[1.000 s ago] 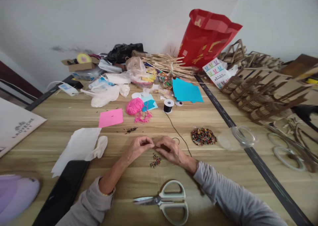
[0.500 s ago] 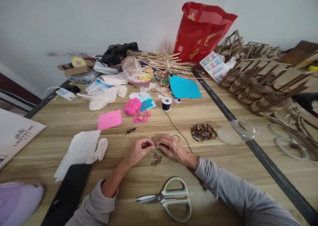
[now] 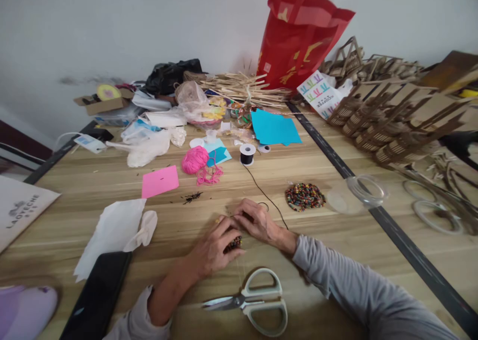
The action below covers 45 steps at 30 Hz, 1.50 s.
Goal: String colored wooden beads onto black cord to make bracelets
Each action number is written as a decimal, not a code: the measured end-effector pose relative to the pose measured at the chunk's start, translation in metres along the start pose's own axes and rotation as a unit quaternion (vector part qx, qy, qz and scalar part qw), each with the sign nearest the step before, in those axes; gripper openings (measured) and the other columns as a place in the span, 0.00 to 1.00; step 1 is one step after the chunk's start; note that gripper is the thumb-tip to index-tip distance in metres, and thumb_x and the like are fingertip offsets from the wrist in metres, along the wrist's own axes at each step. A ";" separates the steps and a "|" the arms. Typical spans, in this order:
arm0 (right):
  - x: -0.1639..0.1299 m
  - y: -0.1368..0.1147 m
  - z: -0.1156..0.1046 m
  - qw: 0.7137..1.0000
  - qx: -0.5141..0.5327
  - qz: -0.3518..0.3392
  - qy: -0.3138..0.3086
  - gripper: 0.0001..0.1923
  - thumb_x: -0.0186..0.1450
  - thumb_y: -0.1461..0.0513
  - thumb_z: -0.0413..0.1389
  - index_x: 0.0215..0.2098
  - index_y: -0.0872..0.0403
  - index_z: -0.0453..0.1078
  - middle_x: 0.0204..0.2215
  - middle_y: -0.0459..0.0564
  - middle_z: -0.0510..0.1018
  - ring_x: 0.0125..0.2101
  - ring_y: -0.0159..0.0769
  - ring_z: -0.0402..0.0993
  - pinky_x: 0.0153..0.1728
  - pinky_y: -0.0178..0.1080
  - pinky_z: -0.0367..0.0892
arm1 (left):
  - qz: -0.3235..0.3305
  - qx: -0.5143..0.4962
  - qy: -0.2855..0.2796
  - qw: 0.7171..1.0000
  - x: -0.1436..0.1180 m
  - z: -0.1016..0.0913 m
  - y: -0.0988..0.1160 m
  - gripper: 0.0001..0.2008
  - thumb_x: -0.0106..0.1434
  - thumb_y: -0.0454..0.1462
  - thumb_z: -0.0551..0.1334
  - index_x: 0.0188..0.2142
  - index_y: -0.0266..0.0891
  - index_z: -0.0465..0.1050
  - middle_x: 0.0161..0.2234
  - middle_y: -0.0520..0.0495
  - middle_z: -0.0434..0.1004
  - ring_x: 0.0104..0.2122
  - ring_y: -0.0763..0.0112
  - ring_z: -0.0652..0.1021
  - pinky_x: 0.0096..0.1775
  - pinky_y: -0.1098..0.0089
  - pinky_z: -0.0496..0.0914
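Observation:
My left hand (image 3: 215, 243) rests low over the small pile of coloured beads (image 3: 234, 243), its thumb and fingers apart around them and partly hiding them. Just right of it, my right hand (image 3: 257, 222) is closed in a pinch on a thin black cord (image 3: 264, 181). The cord runs from a black-wound white spool (image 3: 247, 154) down to the right and loops back under that hand; its pinched end is mostly hidden. Scissors (image 3: 248, 300) with pale handles lie near the table's front edge, below both hands.
A heap of strung beads (image 3: 305, 196) lies right of my hands, beside clear tubing coils (image 3: 368, 189). Pink yarn (image 3: 194, 160), black snippets (image 3: 192, 197) and pink paper (image 3: 160, 180) lie ahead. A black phone (image 3: 97, 295) is at left. Small woven baskets (image 3: 388, 136) stand at right.
My left hand has left the fingertip meeting with my right hand and come down toward me over the bead pile, fingers spreading. The right hand keeps its pinch in nearly the same place.

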State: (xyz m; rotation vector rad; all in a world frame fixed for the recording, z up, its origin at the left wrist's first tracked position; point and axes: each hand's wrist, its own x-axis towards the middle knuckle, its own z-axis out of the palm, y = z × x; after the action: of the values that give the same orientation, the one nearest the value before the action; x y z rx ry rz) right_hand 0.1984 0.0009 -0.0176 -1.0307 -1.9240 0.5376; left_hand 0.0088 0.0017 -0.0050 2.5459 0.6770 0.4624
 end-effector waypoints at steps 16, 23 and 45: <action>0.000 0.002 0.002 1.000 0.008 0.006 0.021 0.10 0.68 0.61 0.50 0.30 0.55 0.66 0.25 0.48 0.70 0.26 0.33 0.67 0.28 0.34 0.63 | 0.108 0.221 0.012 0.969 0.006 0.011 -0.011 0.05 0.64 0.31 0.56 0.32 0.38 0.68 0.36 0.45 0.66 0.39 0.63 0.69 0.42 0.64 0.69; -0.001 0.002 0.001 0.999 0.017 0.026 0.022 0.08 0.68 0.61 0.51 0.31 0.55 0.67 0.26 0.48 0.71 0.26 0.32 0.67 0.29 0.34 0.63 | 0.098 0.211 0.008 0.973 0.009 0.009 -0.015 0.07 0.64 0.30 0.55 0.32 0.38 0.70 0.34 0.45 0.68 0.37 0.64 0.70 0.42 0.64 0.69; -0.004 0.007 0.002 0.999 0.010 0.036 0.014 0.05 0.67 0.62 0.53 0.33 0.55 0.68 0.28 0.48 0.73 0.28 0.33 0.69 0.30 0.34 0.64 | -0.096 -0.223 0.116 0.963 0.014 -0.010 -0.024 0.07 0.61 0.34 0.60 0.29 0.34 0.75 0.30 0.43 0.77 0.33 0.67 0.76 0.37 0.68 0.70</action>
State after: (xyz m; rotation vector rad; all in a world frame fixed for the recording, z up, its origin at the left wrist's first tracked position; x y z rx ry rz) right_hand 0.2014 0.0020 -0.0253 -1.0930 -1.8588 0.5784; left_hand 0.0068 0.0315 -0.0060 1.9999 0.7913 0.7590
